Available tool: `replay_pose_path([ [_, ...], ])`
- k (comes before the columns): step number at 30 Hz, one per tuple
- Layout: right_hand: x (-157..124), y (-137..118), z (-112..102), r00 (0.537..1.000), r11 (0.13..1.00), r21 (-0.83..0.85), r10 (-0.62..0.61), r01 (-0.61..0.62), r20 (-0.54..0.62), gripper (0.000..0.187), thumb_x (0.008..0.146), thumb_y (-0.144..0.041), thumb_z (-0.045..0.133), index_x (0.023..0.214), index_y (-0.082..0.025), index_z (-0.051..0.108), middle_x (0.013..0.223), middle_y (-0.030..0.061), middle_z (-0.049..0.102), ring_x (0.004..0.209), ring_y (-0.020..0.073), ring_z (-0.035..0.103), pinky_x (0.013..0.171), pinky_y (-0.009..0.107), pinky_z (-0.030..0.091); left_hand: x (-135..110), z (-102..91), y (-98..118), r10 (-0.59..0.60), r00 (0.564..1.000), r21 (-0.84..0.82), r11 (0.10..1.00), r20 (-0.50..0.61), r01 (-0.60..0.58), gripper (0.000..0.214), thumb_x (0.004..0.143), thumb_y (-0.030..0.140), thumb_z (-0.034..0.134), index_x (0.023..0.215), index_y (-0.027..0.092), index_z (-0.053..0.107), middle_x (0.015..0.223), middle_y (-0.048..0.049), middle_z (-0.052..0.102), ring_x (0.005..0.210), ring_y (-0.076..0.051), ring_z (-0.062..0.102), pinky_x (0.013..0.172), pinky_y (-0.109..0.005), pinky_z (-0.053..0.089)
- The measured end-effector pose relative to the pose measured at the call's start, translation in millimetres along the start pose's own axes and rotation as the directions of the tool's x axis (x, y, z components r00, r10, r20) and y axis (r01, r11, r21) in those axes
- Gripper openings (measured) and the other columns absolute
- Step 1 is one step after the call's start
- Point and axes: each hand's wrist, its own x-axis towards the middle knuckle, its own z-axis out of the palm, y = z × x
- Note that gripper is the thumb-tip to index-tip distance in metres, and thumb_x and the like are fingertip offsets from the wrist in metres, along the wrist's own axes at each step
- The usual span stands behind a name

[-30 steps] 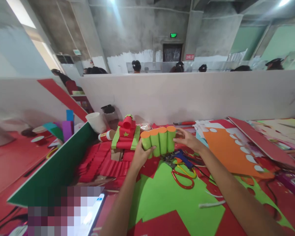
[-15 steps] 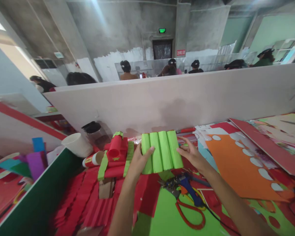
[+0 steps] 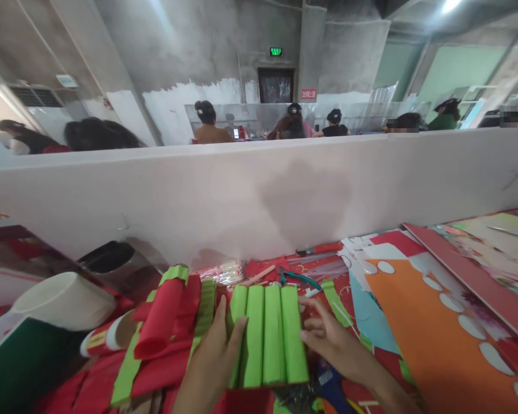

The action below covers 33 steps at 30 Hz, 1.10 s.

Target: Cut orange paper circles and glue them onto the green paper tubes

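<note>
Four green paper tubes (image 3: 267,336), joined side by side into one raft, sit between my hands just above the cluttered table. My left hand (image 3: 211,362) grips the raft's left edge, thumb lying across the front of the outermost tube. My right hand (image 3: 332,342) presses against the right edge with fingers spread and half curled, not closed round it. Just left of the raft stands a red and green paper model (image 3: 164,328), with a white paper cup (image 3: 63,299) farther left. An orange sheet (image 3: 435,339) with white ovals lies to the right, and a pale partition wall (image 3: 259,195) rises behind everything.
</note>
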Motion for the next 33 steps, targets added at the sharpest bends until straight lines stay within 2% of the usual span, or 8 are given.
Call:
replay_pose_path([
  [4,-1.5,-1.6,9.7,0.998,0.996,0.086,-0.013,0.007,0.06,0.04,0.092,-0.047,0.062,0.12,-0.028,0.04,0.1,0.0038,0.067,0.09,0.0204,0.068,0.079,0.034,0.053,3.5,4.6,-10.0,0.05,0.999,0.058,0.997,-0.006,-0.05,0.07,0.094,0.045,0.039,0.155,0.011,0.027,0.153,-0.0201,0.045,0.142,-0.031,0.043,0.113,-0.049,0.04],
  [8,-6.6,-6.3,11.2,0.992,0.998,0.052,-0.05,0.044,0.117,0.028,0.091,-0.04,0.063,0.101,-0.026,0.041,0.093,0.0008,0.066,0.085,0.0177,0.066,0.078,0.03,0.051,4.4,5.9,-6.7,0.171,0.984,0.129,0.978,-0.056,-0.163,0.064,0.093,0.04,0.042,0.152,0.017,0.032,0.15,-0.0182,0.05,0.137,-0.031,0.05,0.108,-0.047,0.046],
  [12,-13.5,-17.3,2.1,0.999,0.955,-0.295,-0.028,0.038,0.037,0.016,0.09,-0.034,0.063,0.094,-0.023,0.052,0.085,0.0002,0.067,0.078,0.0174,0.064,0.069,0.026,0.046,-1.2,-1.7,10.8,0.319,0.947,0.211,0.925,0.018,-0.316,0.053,0.093,0.039,0.04,0.14,0.017,0.049,0.136,-0.0168,0.061,0.13,-0.031,0.056,0.103,-0.047,0.049],
  [16,-19.9,-32.7,-15.0,0.992,0.771,-0.633,-0.118,0.066,-0.039,0.017,0.092,-0.034,0.058,0.082,-0.02,0.061,0.079,0.002,0.068,0.075,0.0185,0.062,0.065,0.026,0.04,-11.1,-11.8,34.2,0.348,0.93,0.322,0.872,0.12,-0.368,0.042,0.095,0.033,0.039,0.128,0.018,0.059,0.125,-0.0161,0.066,0.117,-0.032,0.063,0.098,-0.046,0.05],
  [19,-25.6,-38.4,-28.9,0.987,0.64,-0.766,-0.156,0.068,-0.043,0.024,0.095,-0.032,0.05,0.08,-0.019,0.064,0.08,0.0043,0.068,0.074,0.0195,0.06,0.066,0.028,0.038,-19.8,-14.6,46.7,0.4,0.883,0.335,0.82,0.245,-0.464,0.038,0.094,0.028,0.044,0.127,0.021,0.062,0.128,-0.0138,0.066,0.12,-0.03,0.061,0.102,-0.045,0.048],
  [25,-33.5,-28.3,-46.3,0.993,0.533,-0.839,-0.038,0.113,0.11,0.025,0.092,-0.025,0.053,0.113,-0.023,0.067,0.112,0.0086,0.071,0.101,0.0265,0.063,0.078,0.031,0.044,-43.0,-5.8,64.3,0.452,0.783,0.28,0.758,0.427,-0.59,0.051,0.083,0.02,0.062,0.134,0.027,0.061,0.154,-0.0128,0.045,0.147,-0.031,0.035,0.116,-0.049,0.035],
  [30,-30.3,-23.3,-43.7,0.977,0.439,-0.878,0.006,0.19,0.214,0.025,0.091,-0.02,0.055,0.111,-0.021,0.07,0.11,0.0098,0.071,0.102,0.0275,0.063,0.082,0.033,0.046,-59.3,11.6,74.4,0.414,0.726,0.264,0.738,0.549,-0.621,0.073,0.068,0.017,0.077,0.136,0.037,0.058,0.166,-0.0081,0.022,0.151,-0.038,0.02,0.118,-0.059,0.027],
  [33,-28.0,-23.7,-40.1,0.958,0.444,-0.864,0.04,0.239,0.285,0.024,0.089,-0.016,0.057,0.107,-0.021,0.073,0.106,0.0092,0.071,0.097,0.0257,0.064,0.081,0.033,0.047,-59.8,21.5,74.3,0.426,0.719,0.322,0.687,0.549,-0.652,0.067,0.064,0.01,0.075,0.126,0.033,0.065,0.167,-0.0071,0.017,0.152,-0.041,0.014,0.118,-0.064,0.021],
])
